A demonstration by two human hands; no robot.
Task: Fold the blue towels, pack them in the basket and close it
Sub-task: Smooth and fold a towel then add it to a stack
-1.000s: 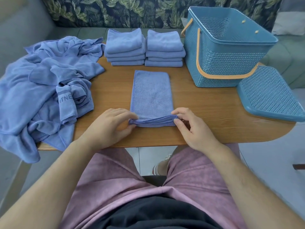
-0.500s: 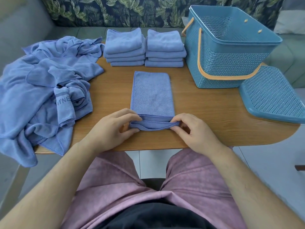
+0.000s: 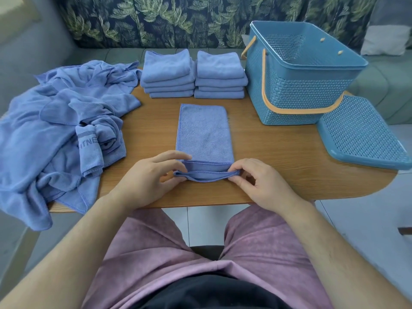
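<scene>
Pinching the near end of the towel (image 3: 204, 134) on the table (image 3: 278, 161), the left hand (image 3: 147, 181) and right hand (image 3: 260, 186) lift it, maybe slightly, beside the basket (image 3: 301, 90).

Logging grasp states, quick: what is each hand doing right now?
Left hand: pinching the near left corner of the towel.
Right hand: pinching the towel's near right corner.
</scene>
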